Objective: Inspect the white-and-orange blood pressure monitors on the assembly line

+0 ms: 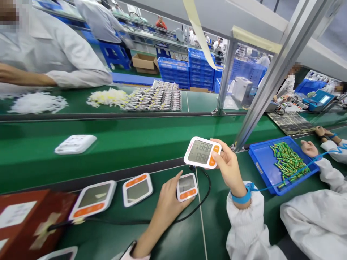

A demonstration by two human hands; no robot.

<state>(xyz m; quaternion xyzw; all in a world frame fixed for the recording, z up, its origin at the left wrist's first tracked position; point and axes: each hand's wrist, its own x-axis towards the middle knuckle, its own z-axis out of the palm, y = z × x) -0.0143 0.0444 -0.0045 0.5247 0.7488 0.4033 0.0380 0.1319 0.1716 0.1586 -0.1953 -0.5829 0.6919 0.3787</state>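
Note:
My right hand [227,165] holds up a white and orange monitor unit [202,152] whose screen shows lit digits; my thumb rests on its orange button and a black cable [206,187] hangs from its underside. My left hand [168,202] lies on the green table with its fingers touching a smaller white and orange unit [186,186]. Two more units [137,189] [93,199] lie to the left of it, screens dark.
A white unit [75,143] lies face down on the green conveyor belt. A blue tray [262,160] of green batteries sits at the right, with a co-worker's hands [309,148] by it. A red-brown box [25,224] is at the lower left. A metal post [267,85] slants up ahead.

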